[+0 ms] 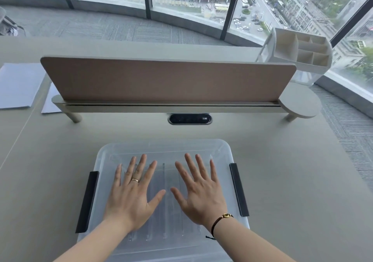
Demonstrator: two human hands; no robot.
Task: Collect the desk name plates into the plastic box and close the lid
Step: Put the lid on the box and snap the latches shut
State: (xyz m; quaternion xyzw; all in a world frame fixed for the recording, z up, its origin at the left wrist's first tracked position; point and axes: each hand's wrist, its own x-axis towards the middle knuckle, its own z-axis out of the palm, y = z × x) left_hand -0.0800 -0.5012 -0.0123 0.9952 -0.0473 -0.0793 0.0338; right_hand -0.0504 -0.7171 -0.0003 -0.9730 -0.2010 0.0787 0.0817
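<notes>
Both hands flat on the lid (163, 146), fingers (141, 165) spread
Thin, springy plastic, likely slick; press near the black latches (87, 201) at the box's side edges

Through the frosted lid of the clear plastic storage box (163, 150) only faint upright lines and dark bands show; whether these are the name plates cannot be told. Both spread hands, the left hand (132, 193) and the right hand (199, 193), cover much of that lid. The box's near edge and both forearms are cut off by the bottom edge. The pale blue papers (18, 84) run off the left edge.
</notes>
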